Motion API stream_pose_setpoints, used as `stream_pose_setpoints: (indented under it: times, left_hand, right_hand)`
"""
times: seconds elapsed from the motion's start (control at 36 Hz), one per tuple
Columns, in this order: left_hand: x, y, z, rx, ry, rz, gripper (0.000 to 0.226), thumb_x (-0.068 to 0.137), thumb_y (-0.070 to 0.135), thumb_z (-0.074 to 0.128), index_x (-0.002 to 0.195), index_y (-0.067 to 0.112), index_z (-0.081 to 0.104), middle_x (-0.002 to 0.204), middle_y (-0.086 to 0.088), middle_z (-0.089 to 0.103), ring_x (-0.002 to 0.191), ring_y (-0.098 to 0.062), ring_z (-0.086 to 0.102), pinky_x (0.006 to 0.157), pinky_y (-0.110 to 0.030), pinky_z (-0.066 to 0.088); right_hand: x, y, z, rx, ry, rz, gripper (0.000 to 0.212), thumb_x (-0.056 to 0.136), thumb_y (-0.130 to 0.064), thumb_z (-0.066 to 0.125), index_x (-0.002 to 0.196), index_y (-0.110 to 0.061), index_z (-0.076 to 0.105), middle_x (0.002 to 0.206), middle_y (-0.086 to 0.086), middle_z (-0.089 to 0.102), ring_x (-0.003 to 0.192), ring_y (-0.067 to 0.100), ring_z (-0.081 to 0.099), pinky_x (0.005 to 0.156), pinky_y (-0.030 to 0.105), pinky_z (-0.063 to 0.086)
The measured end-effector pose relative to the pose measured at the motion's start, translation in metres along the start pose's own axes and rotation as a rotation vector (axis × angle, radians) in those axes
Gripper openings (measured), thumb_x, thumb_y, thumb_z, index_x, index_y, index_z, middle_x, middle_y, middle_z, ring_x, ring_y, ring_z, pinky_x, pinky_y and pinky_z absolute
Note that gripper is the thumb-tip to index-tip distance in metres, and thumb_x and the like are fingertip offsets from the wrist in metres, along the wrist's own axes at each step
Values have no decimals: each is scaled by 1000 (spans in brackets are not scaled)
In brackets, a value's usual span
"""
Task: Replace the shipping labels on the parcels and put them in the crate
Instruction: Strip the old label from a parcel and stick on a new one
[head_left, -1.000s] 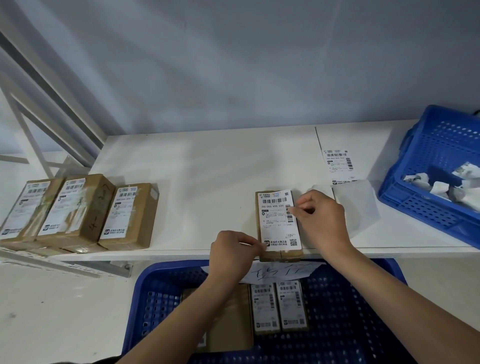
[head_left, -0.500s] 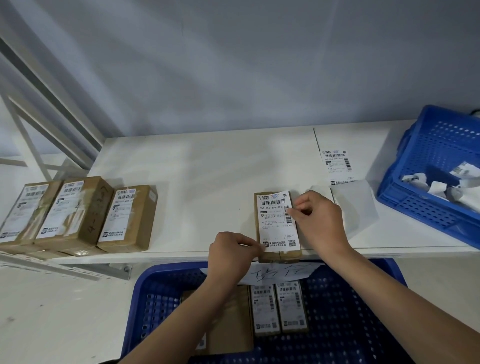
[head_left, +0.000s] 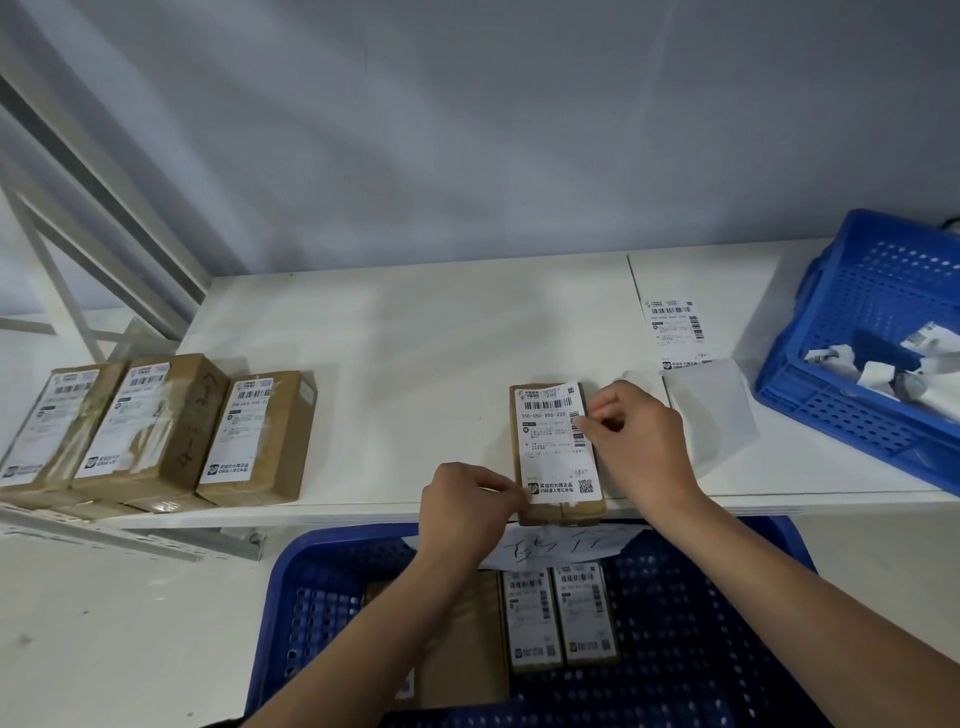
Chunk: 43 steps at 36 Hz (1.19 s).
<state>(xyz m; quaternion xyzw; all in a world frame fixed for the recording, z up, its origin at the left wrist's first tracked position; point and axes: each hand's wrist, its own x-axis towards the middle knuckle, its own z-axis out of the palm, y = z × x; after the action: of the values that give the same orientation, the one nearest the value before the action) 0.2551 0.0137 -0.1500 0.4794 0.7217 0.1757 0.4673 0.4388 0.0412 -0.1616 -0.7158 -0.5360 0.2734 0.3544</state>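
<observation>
Little has moved since the earlier frames: both hands stay on the same parcel (head_left: 558, 452) at the near edge of the white table (head_left: 415, 338), and the view has only drifted slightly. Its white shipping label (head_left: 557, 447) lies along the top of the brown box. The left hand (head_left: 470, 506) is curled, fingertips pinching the label's near left corner. The right hand (head_left: 636, 441) is curled too, thumb and forefinger pinching the label's right edge toward the far end.

Just below the hands, under the table edge, sits a blue crate (head_left: 701, 649) holding two labelled parcels (head_left: 558, 616) side by side and a plain brown box (head_left: 462, 644) to their left; a sheet with handwriting (head_left: 561, 545) hangs over its far rim. Well left of the left hand, three labelled parcels (head_left: 150, 431) stand touching in a row on the table. Beyond the right hand lie a loose label (head_left: 675, 332) and, just beside that hand, a blank backing sheet (head_left: 711, 410). Farther right, a second blue crate (head_left: 852, 410) holds crumpled paper scraps (head_left: 883, 369).
</observation>
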Motion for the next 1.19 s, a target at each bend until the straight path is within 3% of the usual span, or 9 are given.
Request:
stream_pose_setpoints:
  times: [0.19,0.33,0.53,0.67,1.03,1.19]
  left_hand:
    - [-1,2,0,-10,-3,4,13,83,24,82,71,27,78,78,10,74,59,-13,62,58,-27,52]
    - [-2,3,0,-9,9,5,15,81,23,83,68,27,78,74,11,74,77,-18,72,70,-34,60]
    - [-4,5,-2,-6,13,6,10,83,25,83,74,27,78,77,9,74,76,-17,72,68,-31,58]
    - [-3,4,-1,3,15,6,14,82,27,83,70,29,76,76,8,75,77,-19,72,70,-34,60]
    - [-2,3,-1,-20,3,-27,7,81,29,84,80,23,80,77,5,76,66,-15,66,60,-27,52]
    - [0,3,-2,-3,-14,-35,7,80,29,84,79,24,79,81,7,75,71,-17,69,62,-27,53]
  right_hand:
    - [-1,0,0,-26,-6,-28,13,86,-11,77,95,-12,67,83,-4,68,79,4,61,68,-2,38]
    - [-1,0,1,-50,-18,-49,14,87,-10,76,96,-12,66,83,-5,67,76,1,59,66,-1,38]
    - [0,1,2,-102,-25,-93,15,88,-10,76,98,-11,65,81,-6,65,76,11,62,64,3,38]
    - [0,2,2,-101,-33,-97,15,88,-11,75,100,-11,65,83,-5,65,77,11,62,65,6,39]
    - [1,4,4,-113,-37,-127,16,88,-10,76,99,-11,65,78,-6,63,73,9,60,65,4,39]
    - [2,5,4,-116,-40,-133,16,88,-10,75,100,-11,65,80,-6,64,75,10,60,65,4,39]
